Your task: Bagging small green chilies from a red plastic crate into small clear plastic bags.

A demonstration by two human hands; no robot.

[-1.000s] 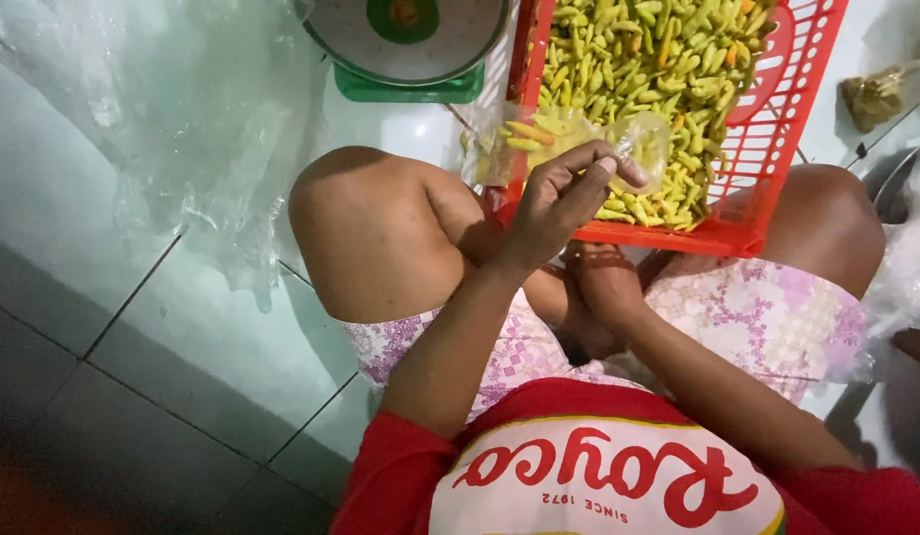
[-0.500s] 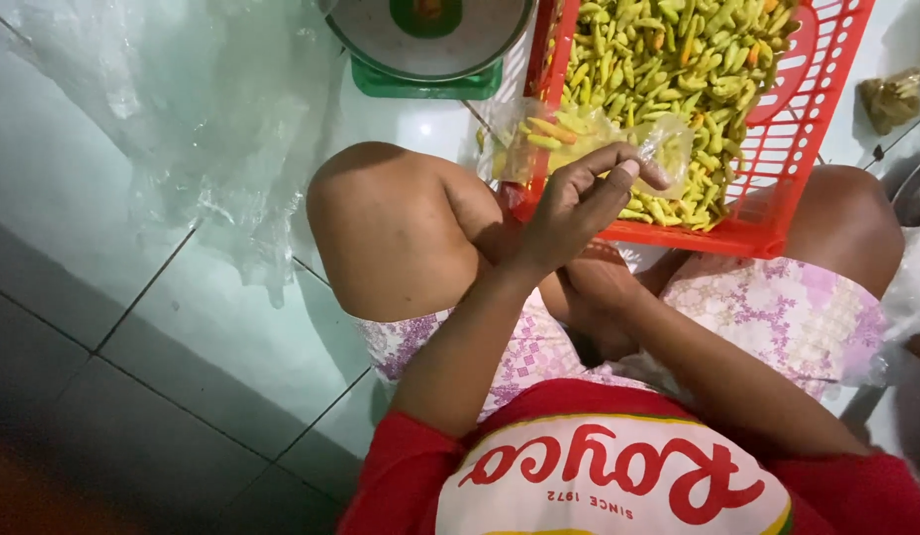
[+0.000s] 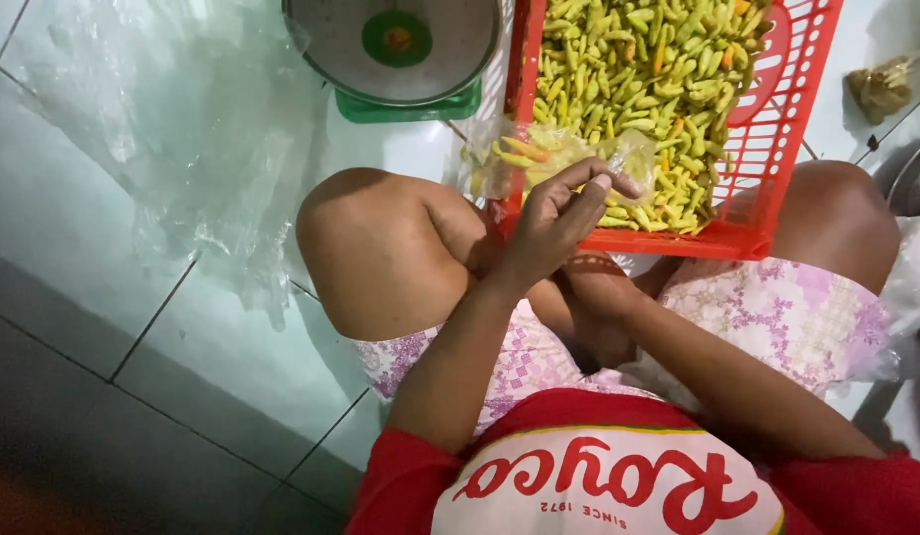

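At the near edge of the red basket [image 3: 777,129], our left hand [image 3: 559,213] pinches the mouth of a thin clear bag [image 3: 539,159] of small green and yellow chillies, fingers [image 3: 604,188] clenched on the crinkly film so nothing spills. Our right hand [image 3: 589,287] sits tucked beneath; we cannot tell its grip. A round scale [image 3: 396,50] stands on the tiled floor beyond.

left hand [image 3: 554,223] slightly lower, small clear bag [image 3: 539,159] drawn nearer the knee

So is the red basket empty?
No, the red basket is full of yellow-green chilies.
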